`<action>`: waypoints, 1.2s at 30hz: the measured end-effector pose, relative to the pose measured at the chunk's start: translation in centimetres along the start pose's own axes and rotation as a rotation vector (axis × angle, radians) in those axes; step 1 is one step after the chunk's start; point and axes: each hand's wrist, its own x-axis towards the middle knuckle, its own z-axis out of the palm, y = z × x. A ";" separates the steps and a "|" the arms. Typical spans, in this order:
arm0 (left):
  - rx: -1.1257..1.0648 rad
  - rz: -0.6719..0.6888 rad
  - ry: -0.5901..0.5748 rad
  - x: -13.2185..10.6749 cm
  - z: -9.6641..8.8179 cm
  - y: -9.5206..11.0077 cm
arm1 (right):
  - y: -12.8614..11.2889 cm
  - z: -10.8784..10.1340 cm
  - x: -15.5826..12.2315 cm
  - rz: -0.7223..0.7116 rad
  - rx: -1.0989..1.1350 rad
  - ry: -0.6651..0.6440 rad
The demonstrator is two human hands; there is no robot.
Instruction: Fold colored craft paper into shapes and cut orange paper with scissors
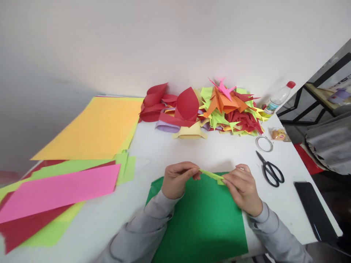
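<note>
At the near edge of the white tabletop (153, 153) lies a green paper sheet (203, 223). Just above it, the left hand (177, 179) and the right hand (242, 188) each pinch one end of a narrow lime-green folded paper strip (212, 176), fingers closed tight on it. Black scissors (270, 171) and a tape ring (264, 143) lie toward the right edge, beside a dark phone (314, 210). Pink, red and orange sheets (63, 190) cover the left side. At the far edge sits a pile of folded paper shapes (214, 109), with a plastic bottle (278, 98) at the far right corner.
</note>
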 end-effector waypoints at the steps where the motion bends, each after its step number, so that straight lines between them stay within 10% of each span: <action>1: -0.010 -0.002 -0.010 0.0 0.1 0.0 | 0.0 0.0 0.0 -0.004 -0.010 0.004; 36: -0.084 -0.080 -0.087 0.4 0.1 -0.5 | 0.2 -0.1 0.2 -0.100 -0.186 0.062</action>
